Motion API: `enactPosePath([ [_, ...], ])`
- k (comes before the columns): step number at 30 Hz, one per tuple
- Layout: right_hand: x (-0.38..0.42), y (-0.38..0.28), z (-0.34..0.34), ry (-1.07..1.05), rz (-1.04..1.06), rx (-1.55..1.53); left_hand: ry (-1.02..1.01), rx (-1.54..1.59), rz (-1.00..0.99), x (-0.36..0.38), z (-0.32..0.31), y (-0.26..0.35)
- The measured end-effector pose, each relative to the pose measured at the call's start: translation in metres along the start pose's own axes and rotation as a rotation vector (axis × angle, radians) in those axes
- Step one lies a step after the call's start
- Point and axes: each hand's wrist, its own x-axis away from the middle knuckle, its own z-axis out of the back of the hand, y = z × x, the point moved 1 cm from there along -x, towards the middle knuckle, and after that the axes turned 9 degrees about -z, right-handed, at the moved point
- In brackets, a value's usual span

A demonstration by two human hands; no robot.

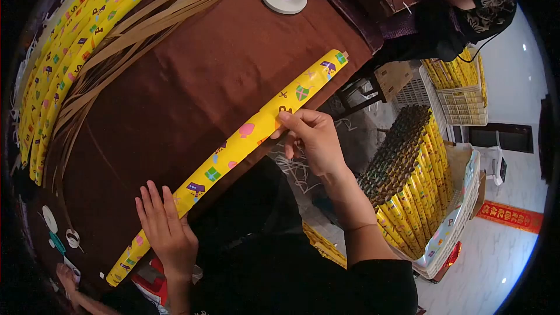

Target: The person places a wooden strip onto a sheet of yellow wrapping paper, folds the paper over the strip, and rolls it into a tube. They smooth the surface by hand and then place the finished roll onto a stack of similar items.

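Evidently, One Long Roll Is Looking Nearly Formed

I am holding the yellow roll [245, 130] slantwise along the near edge of the brown table [198, 64]. My right hand [315, 143] is half closing on it near the middle, thumb lying on top and fingers curling at the near edge. My left hand [167, 236] is opening flat, palm down, its fingers pressing over the lower part without closing round it.

As for progress, I am judging the shaping to be mostly done: the paper is lying as one long, closed-looking form. Whether the seam is sticking all along, I cannot tell, so any closing left is probably along the edge under my right hand. Both ends are showing small bits poking out, a brown tip [346, 55] above and a white one [102, 275] below. Many similar rolls [408, 216] are standing packed in a basket [436, 268] to my right, while more yellow lengths [70, 41] are lying beside loose brown strips [125, 44] at the upper left.

The roll itself is looking smooth, glossy and slightly bowed, its yellow paper carrying green gift boxes, pink balloons, purple shapes and dark letters.
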Motion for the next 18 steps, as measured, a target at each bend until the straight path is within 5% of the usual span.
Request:
enactPosePath([
  [12, 0.022, -0.007, 0.015, -0.295, -0.147, -0.226, -0.006, -0.020, -0.016, -0.001, 0.001, 0.000],
  [18, 0.013, -0.014, 0.020, 0.020, 0.039, 0.024, 0.004, -0.048, -0.031, 0.000, -0.001, 0.000],
])
